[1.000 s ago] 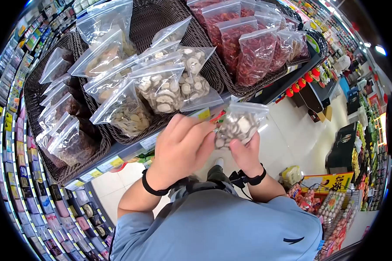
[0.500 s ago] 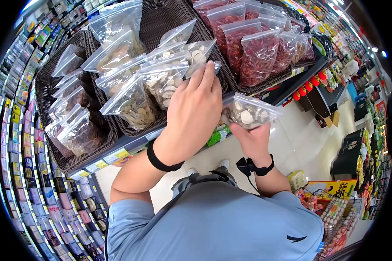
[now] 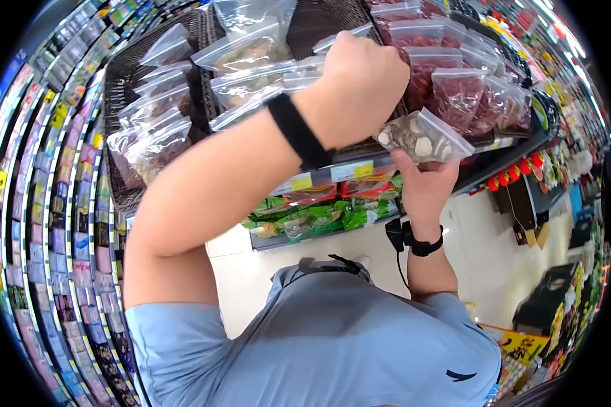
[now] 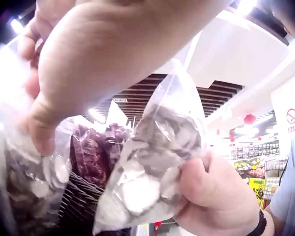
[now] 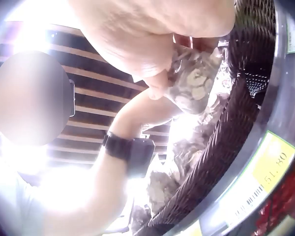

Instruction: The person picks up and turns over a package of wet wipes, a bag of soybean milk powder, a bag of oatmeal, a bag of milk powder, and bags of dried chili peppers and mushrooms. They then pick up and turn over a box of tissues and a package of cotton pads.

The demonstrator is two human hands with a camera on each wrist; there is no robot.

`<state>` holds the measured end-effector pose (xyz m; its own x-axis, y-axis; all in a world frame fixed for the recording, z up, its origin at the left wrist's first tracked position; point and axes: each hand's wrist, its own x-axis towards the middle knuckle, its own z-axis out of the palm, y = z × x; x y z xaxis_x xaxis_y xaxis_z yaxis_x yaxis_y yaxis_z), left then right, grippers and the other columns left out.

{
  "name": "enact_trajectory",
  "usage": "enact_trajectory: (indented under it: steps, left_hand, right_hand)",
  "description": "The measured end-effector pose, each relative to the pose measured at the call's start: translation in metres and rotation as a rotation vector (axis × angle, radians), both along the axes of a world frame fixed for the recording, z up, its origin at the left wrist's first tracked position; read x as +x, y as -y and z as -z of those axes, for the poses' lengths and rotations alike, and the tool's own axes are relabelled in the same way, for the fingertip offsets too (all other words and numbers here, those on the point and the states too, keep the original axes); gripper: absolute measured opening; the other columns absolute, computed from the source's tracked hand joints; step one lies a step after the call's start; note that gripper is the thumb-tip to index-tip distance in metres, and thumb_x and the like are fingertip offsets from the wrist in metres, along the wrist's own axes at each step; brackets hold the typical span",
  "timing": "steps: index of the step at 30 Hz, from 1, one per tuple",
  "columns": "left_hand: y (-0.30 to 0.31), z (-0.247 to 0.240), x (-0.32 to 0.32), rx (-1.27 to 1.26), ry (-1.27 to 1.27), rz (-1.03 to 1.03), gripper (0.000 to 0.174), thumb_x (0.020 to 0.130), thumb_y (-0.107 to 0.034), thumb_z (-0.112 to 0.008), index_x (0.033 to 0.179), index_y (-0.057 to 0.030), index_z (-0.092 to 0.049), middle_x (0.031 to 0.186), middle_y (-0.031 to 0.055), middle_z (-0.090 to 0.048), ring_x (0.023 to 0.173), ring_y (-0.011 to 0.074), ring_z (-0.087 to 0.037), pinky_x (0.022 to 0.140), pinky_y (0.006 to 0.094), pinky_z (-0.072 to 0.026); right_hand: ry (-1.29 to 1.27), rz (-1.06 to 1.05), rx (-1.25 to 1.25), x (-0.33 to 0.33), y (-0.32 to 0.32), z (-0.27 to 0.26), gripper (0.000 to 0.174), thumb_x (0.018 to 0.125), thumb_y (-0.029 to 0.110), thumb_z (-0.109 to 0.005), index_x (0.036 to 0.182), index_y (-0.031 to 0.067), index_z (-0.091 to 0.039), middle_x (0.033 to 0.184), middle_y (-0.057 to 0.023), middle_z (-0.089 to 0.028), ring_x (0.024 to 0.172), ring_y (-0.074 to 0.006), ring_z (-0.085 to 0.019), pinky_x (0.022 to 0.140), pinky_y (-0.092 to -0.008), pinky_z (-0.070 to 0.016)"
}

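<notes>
In the head view my right hand (image 3: 429, 193) holds a clear zip bag of pale, round dried slices (image 3: 422, 141) in front of the baskets, its thumb over the plastic. In the left wrist view the thumb presses the lower part of this bag (image 4: 157, 162). My left hand (image 3: 366, 85) is over the middle wicker basket, its fingers bent and mostly hidden from above. Its thumb and fingers are at the upper plastic of another bag of dried slices (image 4: 37, 179) in the left wrist view, gripping it. The left forearm covers several bags.
A left basket (image 3: 125, 88) holds bags of dark dried goods. Bags of red dried goods (image 3: 458, 95) stand on the right. Price labels (image 3: 352, 171) line the shelf edge, with green packets (image 3: 319, 220) below. Another shelf (image 3: 61, 224) runs along the left.
My left hand has moved from beside the right hand's bag up and forward over the middle basket, where it grips another bag. My right hand has kept its bag, now tilted and farther forward.
</notes>
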<state>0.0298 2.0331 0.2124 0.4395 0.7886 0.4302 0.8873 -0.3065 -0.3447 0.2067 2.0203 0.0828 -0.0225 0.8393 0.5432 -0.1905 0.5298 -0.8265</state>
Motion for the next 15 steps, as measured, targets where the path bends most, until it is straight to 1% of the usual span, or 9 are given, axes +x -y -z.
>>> enact_trajectory:
  steps: [1, 2, 4, 6, 8, 9, 10, 13, 15]
  left_hand:
    - [-0.004, -0.008, -0.005, -0.022, 0.042, 0.03, 0.006, 0.076, -0.012, -0.073, 0.078, -0.0072, -0.075, 0.079, 0.015, -0.073, 0.075, 0.0305, -0.075, 0.064, 0.039, -0.058]
    - [-0.008, -0.015, -0.009, -0.023, 0.037, 0.021, 0.006, 0.076, -0.012, -0.073, 0.078, -0.0072, -0.075, 0.079, 0.015, -0.073, 0.075, 0.0305, -0.075, 0.064, 0.039, -0.058]
    - [-0.018, -0.024, -0.017, 0.017, -0.099, 0.073, 0.009, 0.075, -0.012, -0.074, 0.081, -0.0051, -0.075, 0.083, 0.0149, -0.074, 0.078, 0.0313, -0.076, 0.067, 0.0397, -0.0601]
    - [-0.03, -0.029, -0.025, -0.002, -0.131, 0.113, 0.008, 0.077, -0.012, -0.074, 0.082, -0.0055, -0.075, 0.085, 0.0122, -0.075, 0.079, 0.0301, -0.075, 0.068, 0.0398, -0.0606]
    - [-0.041, -0.032, -0.027, -0.155, -0.093, 0.027, 0.007, 0.079, -0.013, -0.074, 0.085, -0.0093, -0.076, 0.088, 0.0096, -0.076, 0.082, 0.0286, -0.075, 0.07, 0.0396, -0.0597]
    - [-0.053, -0.028, -0.027, -0.264, -0.074, -0.027, 0.008, 0.084, -0.017, -0.07, 0.086, -0.0115, -0.076, 0.089, 0.0114, -0.075, 0.086, 0.0313, -0.074, 0.073, 0.0424, -0.0583]
    - [-0.055, -0.018, -0.031, -0.261, -0.077, -0.02, 0.008, 0.084, -0.017, -0.07, 0.086, -0.0115, -0.076, 0.089, 0.0114, -0.075, 0.086, 0.0313, -0.074, 0.073, 0.0424, -0.0583]
    - [-0.053, -0.02, -0.037, -0.339, -0.022, 0.104, 0.016, 0.09, -0.022, -0.064, 0.092, -0.009, -0.074, 0.091, 0.0167, -0.073, 0.089, 0.0383, -0.071, 0.077, 0.0477, -0.0564]
    - [-0.05, -0.029, -0.032, -0.379, -0.011, 0.148, 0.018, 0.092, -0.023, -0.063, 0.093, -0.0077, -0.073, 0.091, 0.018, -0.073, 0.09, 0.0401, -0.07, 0.078, 0.0491, -0.056]
  right_hand:
    - [0.027, -0.016, -0.021, -0.004, 0.0, -0.008, 0.061, 0.081, 0.001, -0.084, 0.132, -0.0022, -0.051, 0.119, -0.0119, -0.067, 0.107, -0.0197, -0.067, 0.095, -0.0335, -0.0534]
    - [0.059, -0.027, -0.046, -0.007, -0.001, -0.013, 0.064, 0.08, 0.003, -0.086, 0.133, -0.0026, -0.05, 0.123, -0.0125, -0.064, 0.111, -0.0205, -0.064, 0.097, -0.0344, -0.052]
    - [0.207, 0.061, 0.111, -0.016, -0.014, -0.015, 0.056, 0.081, 0.004, -0.085, 0.128, -0.0017, -0.055, 0.117, -0.0116, -0.068, 0.108, -0.0196, -0.066, 0.096, -0.0336, -0.0522]
    - [0.23, 0.077, 0.132, -0.023, -0.019, -0.024, 0.051, 0.082, 0.006, -0.084, 0.125, -0.0014, -0.058, 0.113, -0.0122, -0.07, 0.11, -0.0189, -0.067, 0.096, -0.0334, -0.0519]
    - [0.29, -0.088, 0.028, -0.026, -0.021, -0.033, 0.053, 0.082, 0.006, -0.083, 0.127, -0.0016, -0.056, 0.112, -0.0138, -0.072, 0.111, -0.0209, -0.068, 0.097, -0.0348, -0.0518]
    - [0.326, -0.121, 0.037, -0.025, -0.027, -0.027, 0.064, 0.083, 0.004, -0.082, 0.138, -0.0025, -0.05, 0.123, -0.0185, -0.067, 0.117, -0.0251, -0.066, 0.099, -0.0367, -0.0522]
    - [0.325, -0.113, 0.039, -0.027, -0.025, -0.025, 0.064, 0.083, 0.004, -0.082, 0.138, -0.0025, -0.05, 0.123, -0.0185, -0.067, 0.117, -0.0251, -0.066, 0.099, -0.0367, -0.0522]
    - [0.306, 0.029, 0.219, -0.026, -0.022, -0.025, 0.088, 0.082, -0.001, -0.079, 0.156, -0.0018, -0.031, 0.141, -0.0234, -0.053, 0.127, -0.032, -0.058, 0.106, -0.0392, -0.0499]
    - [0.434, 0.039, 0.213, -0.024, -0.022, -0.023, 0.083, 0.084, 0.004, -0.077, 0.155, -0.0008, -0.034, 0.136, -0.0242, -0.055, 0.119, -0.0366, -0.061, 0.098, -0.0418, -0.0515]
